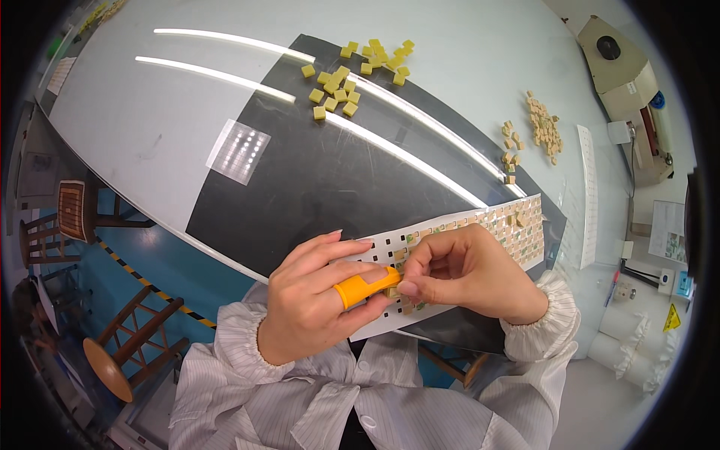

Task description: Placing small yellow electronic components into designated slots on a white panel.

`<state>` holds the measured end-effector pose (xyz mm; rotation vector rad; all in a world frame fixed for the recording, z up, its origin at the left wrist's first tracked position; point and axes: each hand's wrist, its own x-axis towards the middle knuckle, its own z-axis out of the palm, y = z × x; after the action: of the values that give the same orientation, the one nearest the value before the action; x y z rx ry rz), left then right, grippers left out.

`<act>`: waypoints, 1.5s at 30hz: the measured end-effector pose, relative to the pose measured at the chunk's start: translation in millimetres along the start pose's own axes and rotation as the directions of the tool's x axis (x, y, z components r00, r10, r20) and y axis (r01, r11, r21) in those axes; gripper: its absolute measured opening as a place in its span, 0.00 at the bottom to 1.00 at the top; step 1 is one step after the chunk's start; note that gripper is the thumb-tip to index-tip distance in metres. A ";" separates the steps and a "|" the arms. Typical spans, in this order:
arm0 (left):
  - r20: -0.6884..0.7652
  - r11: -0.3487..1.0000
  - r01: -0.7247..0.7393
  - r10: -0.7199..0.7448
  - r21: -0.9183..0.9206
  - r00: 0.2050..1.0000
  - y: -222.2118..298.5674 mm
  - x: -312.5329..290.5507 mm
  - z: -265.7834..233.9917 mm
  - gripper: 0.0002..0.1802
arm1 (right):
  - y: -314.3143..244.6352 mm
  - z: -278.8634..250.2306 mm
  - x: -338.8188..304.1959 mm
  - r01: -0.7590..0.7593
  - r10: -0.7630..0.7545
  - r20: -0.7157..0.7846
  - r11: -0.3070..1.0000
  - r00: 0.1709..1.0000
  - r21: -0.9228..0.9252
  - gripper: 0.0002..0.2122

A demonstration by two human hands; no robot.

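Note:
An orange plastic finger sleeve (360, 289) sits on the index finger of my left hand (304, 296). That hand's thumb and index tip close around a small yellowish block (391, 293), mostly hidden. Its other fingers stretch over a white sheet (385, 324) with rows of square black holes. My right hand (472, 274) pinches thumb and index finger together at the sleeve's tip; what lies in the pinch cannot be made out. Many small tan pieces (510, 225), some with green marks, fill the sheet's right part, partly under my right hand.
Yellow cubes (340, 95) lie scattered at the far side of a dark mat (285, 187). A clear patterned square (238, 152) rests on the mat's left. Small tan pieces (544, 129) are heaped at the right. A beige machine (622, 82) stands beyond; a wooden stool (112, 367) is lower left.

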<state>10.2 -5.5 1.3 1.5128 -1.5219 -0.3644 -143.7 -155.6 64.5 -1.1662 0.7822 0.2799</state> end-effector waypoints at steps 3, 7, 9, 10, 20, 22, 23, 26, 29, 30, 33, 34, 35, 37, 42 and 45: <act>-0.001 1.000 0.001 -0.001 0.002 1.000 -0.4 -0.5 0.3 0.12 | 0.8 -0.3 0.4 0.005 -0.005 0.003 1.000 1.000 -0.006 0.05; 0.000 1.000 -0.002 0.002 0.003 1.000 -0.8 -0.5 0.2 0.12 | 0.8 0.2 0.1 0.013 -0.013 0.005 1.000 1.000 0.007 0.05; 0.007 1.000 -0.001 0.001 0.006 1.000 -0.6 -0.3 -0.4 0.12 | 1.1 -0.1 0.0 0.014 -0.014 0.005 1.000 1.000 0.009 0.05; 0.013 1.000 -0.001 0.000 0.010 1.000 -0.5 -0.3 -0.6 0.12 | 1.3 -0.2 -0.1 0.015 -0.015 0.005 1.000 1.000 0.010 0.05; 0.003 1.000 -0.002 0.001 0.003 1.000 -0.8 -0.9 0.4 0.12 | 4.8 9.0 -1.6 0.073 -0.081 -0.066 0.992 0.995 -0.106 0.04; 0.008 1.000 -0.015 0.015 0.016 1.000 -1.1 -0.3 0.5 0.12 | 5.9 14.3 -2.6 0.137 -0.171 -0.118 0.958 0.978 -0.251 0.06; 0.008 1.000 -0.015 0.015 0.017 1.000 -1.0 -0.5 0.6 0.12 | 6.5 16.2 -2.4 0.138 -0.171 -0.117 0.958 0.978 -0.250 0.06; -0.006 0.999 -0.021 0.021 0.028 1.000 -0.9 -0.8 0.9 0.12 | 7.5 17.3 -2.4 0.163 -0.219 -0.167 0.942 0.961 -0.294 0.07; 0.005 1.000 -0.016 0.015 0.020 1.000 -1.0 -1.0 0.5 0.12 | 7.8 12.4 -2.6 0.252 -0.356 -0.236 0.891 0.904 -0.378 0.10; 0.003 1.000 -0.013 0.013 0.017 1.000 -1.1 -0.9 0.5 0.12 | 8.3 10.6 -3.0 0.337 -0.426 -0.139 0.844 0.894 -0.418 0.10; -0.003 1.000 -0.002 0.002 0.008 1.000 -0.1 -0.3 0.5 0.12 | 12.8 9.8 -0.7 0.468 -0.545 0.001 0.720 0.839 -0.513 0.10; -0.007 1.000 0.007 -0.007 0.002 1.000 0.5 0.1 0.5 0.12 | 14.1 10.0 -0.5 0.510 -0.597 0.046 0.641 0.801 -0.573 0.09; -0.009 1.000 0.009 -0.009 0.003 1.000 0.4 0.2 0.4 0.12 | 13.0 10.3 -1.0 0.511 -0.596 0.048 0.641 0.801 -0.573 0.09; -0.014 1.000 -0.001 0.001 0.003 1.000 0.0 0.2 0.2 0.11 | 10.1 10.2 -3.2 0.446 -0.524 0.000 0.724 0.852 -0.526 0.07; -0.014 1.000 -0.001 0.001 0.003 1.000 -1.3 -0.8 1.0 0.12 | 11.9 9.4 -3.1 0.434 -0.509 0.017 0.717 0.861 -0.545 0.07; -0.014 1.000 -0.005 0.005 0.001 1.000 -1.7 -1.5 2.0 0.12 | 14.7 12.7 -1.4 0.442 -0.547 -0.025 0.702 0.837 -0.559 0.06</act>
<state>9.4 -5.3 -1.7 1.5087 -1.5149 -0.3494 -148.0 -138.1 57.1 -1.9165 0.5247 -0.0884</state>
